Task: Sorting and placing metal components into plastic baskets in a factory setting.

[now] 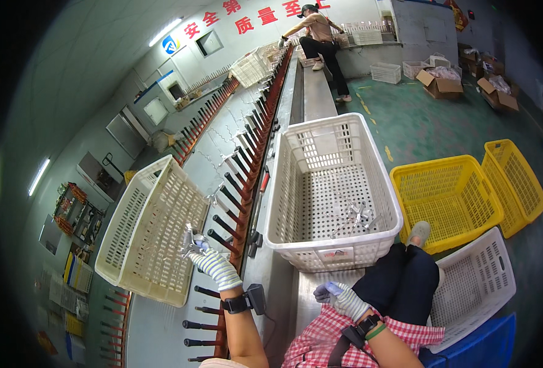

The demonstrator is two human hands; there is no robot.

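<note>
My left hand (pixel 217 267), in a white-and-grey striped glove, reaches to the side of a tilted white plastic basket (pixel 161 245) on the left. Its fingers are closed round small shiny metal pieces (pixel 190 240), whose exact kind I cannot make out. Low over my lap, my right hand (pixel 348 303) wears a similar glove, with its fingers curled together; whatever they may hold is hidden. Ahead of it stands a large white basket (pixel 336 246) with several loose shiny metal pieces (pixel 360 213) on its perforated bottom.
A rail of black-handled rods (pixel 236 202) runs along the metal worktop. Yellow baskets (pixel 446 162) stand on the green floor to the right, with another white basket (pixel 474 294) beside my legs. Farther off, a person (pixel 317 34) has one leg raised at the line.
</note>
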